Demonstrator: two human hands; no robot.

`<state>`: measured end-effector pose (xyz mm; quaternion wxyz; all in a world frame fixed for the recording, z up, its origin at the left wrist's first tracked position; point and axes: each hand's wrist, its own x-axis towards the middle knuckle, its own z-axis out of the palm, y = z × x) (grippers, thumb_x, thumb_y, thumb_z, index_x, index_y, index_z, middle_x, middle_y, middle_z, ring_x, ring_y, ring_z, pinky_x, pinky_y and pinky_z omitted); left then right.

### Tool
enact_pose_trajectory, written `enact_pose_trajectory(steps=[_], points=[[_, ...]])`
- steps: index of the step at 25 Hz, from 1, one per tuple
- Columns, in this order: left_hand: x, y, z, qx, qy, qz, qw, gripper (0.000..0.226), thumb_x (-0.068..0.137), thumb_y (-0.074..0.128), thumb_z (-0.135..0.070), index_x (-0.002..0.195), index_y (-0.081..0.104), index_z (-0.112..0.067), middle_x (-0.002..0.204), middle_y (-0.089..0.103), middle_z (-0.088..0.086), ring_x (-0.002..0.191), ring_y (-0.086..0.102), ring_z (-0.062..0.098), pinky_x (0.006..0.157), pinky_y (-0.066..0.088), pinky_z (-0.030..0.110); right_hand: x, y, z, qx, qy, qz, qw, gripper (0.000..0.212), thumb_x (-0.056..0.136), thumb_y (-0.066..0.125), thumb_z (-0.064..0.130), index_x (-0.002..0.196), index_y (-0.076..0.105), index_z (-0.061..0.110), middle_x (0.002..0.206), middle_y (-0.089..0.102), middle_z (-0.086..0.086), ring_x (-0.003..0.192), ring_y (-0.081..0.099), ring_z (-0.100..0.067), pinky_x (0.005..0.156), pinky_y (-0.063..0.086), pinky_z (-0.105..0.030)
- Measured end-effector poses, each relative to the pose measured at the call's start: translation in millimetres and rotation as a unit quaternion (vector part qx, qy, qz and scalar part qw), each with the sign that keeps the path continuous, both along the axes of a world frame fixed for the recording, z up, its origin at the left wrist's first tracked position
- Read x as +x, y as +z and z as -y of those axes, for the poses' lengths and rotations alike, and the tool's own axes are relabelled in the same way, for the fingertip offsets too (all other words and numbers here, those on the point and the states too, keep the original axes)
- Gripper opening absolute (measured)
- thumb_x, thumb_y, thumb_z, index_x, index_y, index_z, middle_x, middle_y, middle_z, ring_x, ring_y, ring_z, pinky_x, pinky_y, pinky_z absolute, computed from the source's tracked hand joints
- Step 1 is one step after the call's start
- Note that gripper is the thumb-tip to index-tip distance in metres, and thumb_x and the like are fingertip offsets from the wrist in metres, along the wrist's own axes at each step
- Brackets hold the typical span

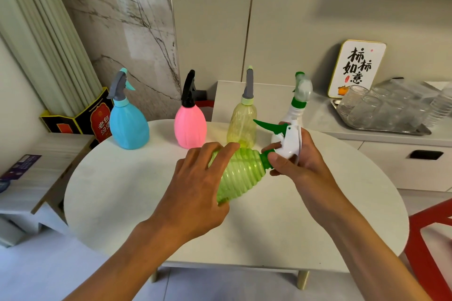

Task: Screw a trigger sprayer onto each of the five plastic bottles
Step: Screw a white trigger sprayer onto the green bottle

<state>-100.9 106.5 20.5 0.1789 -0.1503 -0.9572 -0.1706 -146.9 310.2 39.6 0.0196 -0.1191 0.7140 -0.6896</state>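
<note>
My left hand (pixel 195 186) grips a ribbed green bottle (pixel 238 173), tilted on its side above the white oval table (pixel 122 190). My right hand (pixel 298 161) holds a white trigger sprayer (pixel 289 140) with a green trigger and green collar at the bottle's neck. At the table's far edge stand a blue bottle (pixel 128 127) with a grey sprayer, a pink bottle (pixel 190 126) with a black sprayer, a yellow bottle (pixel 242 124) with a grey sprayer, and a white bottle (pixel 294 112) with a green and clear sprayer, partly hidden behind my right hand.
A metal tray (pixel 415 131) of glass cups sits on the counter at the right, with a framed sign (pixel 355 71) behind it. A red chair (pixel 433 247) stands at the right edge. A low shelf (pixel 36 173) and a dark box (pixel 83 120) are at the left.
</note>
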Motion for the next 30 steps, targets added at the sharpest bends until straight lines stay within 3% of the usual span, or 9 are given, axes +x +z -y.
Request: enact_pose_trajectory(steps=[4,9,11,13,16,21,25,28,30], points=[[1.3,0.9,-2.3,-0.007,-0.004,-0.003,1.0,0.096,0.066,0.079,-0.033,0.143,0.022,-0.032,0.136,0.041,-0.002,0.119,0.041,0.019,0.093,0.045,0.037,3.7,1.6,6.6,0.036,-0.058,-0.025,0.997,0.05,0.086,0.067,0.032,0.132,0.048,0.024,0.109,0.066,0.001,0.082,0.066,-0.003,0.064,0.054,-0.018],[-2.6,3.9,-2.7,0.008,0.003,-0.014,1.0,0.096,0.064,0.081,-0.032,0.142,0.024,-0.03,0.136,0.043,-0.001,0.12,0.042,0.019,0.092,0.045,0.037,-0.4,-2.8,0.3,-0.035,-0.014,0.018,0.999,0.074,0.078,0.071,0.019,0.143,0.038,0.029,0.124,0.063,-0.009,0.113,0.061,-0.021,0.083,0.057,-0.03],[-2.1,2.8,-4.4,0.008,-0.001,-0.013,1.0,0.095,0.065,0.08,-0.032,0.142,0.023,-0.031,0.136,0.043,-0.001,0.12,0.042,0.019,0.093,0.045,0.037,-1.2,-1.7,0.1,-0.027,-0.014,0.013,0.999,0.078,0.075,0.073,0.025,0.144,0.038,0.03,0.132,0.059,-0.009,0.119,0.059,-0.024,0.086,0.056,-0.029],[-0.6,1.4,-5.9,0.009,-0.005,-0.014,1.0,0.095,0.066,0.079,-0.032,0.142,0.023,-0.03,0.136,0.043,-0.001,0.12,0.042,0.02,0.093,0.046,0.038,1.0,-0.2,3.6,-0.01,-0.037,0.002,0.999,0.077,0.075,0.08,0.037,0.142,0.042,0.03,0.129,0.061,-0.004,0.112,0.062,-0.017,0.08,0.056,-0.024],[0.0,0.7,-6.9,0.007,-0.005,-0.024,1.0,0.095,0.065,0.08,-0.032,0.142,0.026,-0.029,0.136,0.044,0.0,0.12,0.043,0.021,0.093,0.046,0.039,5.1,0.7,7.5,0.005,-0.082,-0.016,0.996,0.068,0.073,0.07,0.047,0.135,0.047,0.028,0.113,0.066,0.003,0.094,0.066,-0.003,0.069,0.054,-0.017],[-1.9,2.8,-6.9,0.025,-0.005,-0.022,0.999,0.095,0.065,0.079,-0.031,0.143,0.026,-0.029,0.135,0.044,0.0,0.119,0.043,0.021,0.093,0.046,0.04,0.1,-0.1,1.1,-0.046,-0.026,0.015,0.998,0.076,0.078,0.075,0.026,0.144,0.039,0.032,0.132,0.061,-0.003,0.117,0.06,-0.018,0.092,0.054,-0.033],[-1.7,0.9,-8.2,0.02,-0.007,-0.022,1.0,0.095,0.064,0.079,-0.031,0.142,0.026,-0.028,0.135,0.045,0.001,0.119,0.044,0.021,0.094,0.047,0.04,3.7,0.2,5.2,0.007,-0.073,-0.016,0.997,0.071,0.077,0.069,0.046,0.141,0.041,0.032,0.124,0.063,0.003,0.103,0.063,-0.004,0.08,0.055,-0.021],[-2.4,0.3,-7.8,0.028,-0.003,-0.02,0.999,0.097,0.064,0.08,-0.031,0.142,0.023,-0.03,0.135,0.044,0.001,0.119,0.043,0.021,0.093,0.047,0.04,1.1,-2.3,1.3,-0.04,-0.04,0.017,0.998,0.072,0.083,0.074,0.024,0.144,0.038,0.034,0.131,0.06,0.0,0.116,0.061,-0.017,0.088,0.056,-0.028],[-0.9,-0.4,-9.6,0.027,-0.005,-0.014,1.0,0.096,0.065,0.079,-0.032,0.142,0.023,-0.03,0.136,0.043,0.0,0.119,0.043,0.02,0.094,0.046,0.04,1.2,-1.6,1.0,-0.029,-0.05,0.005,0.998,0.072,0.082,0.076,0.026,0.143,0.038,0.036,0.133,0.059,0.003,0.114,0.061,-0.011,0.09,0.055,-0.027]])
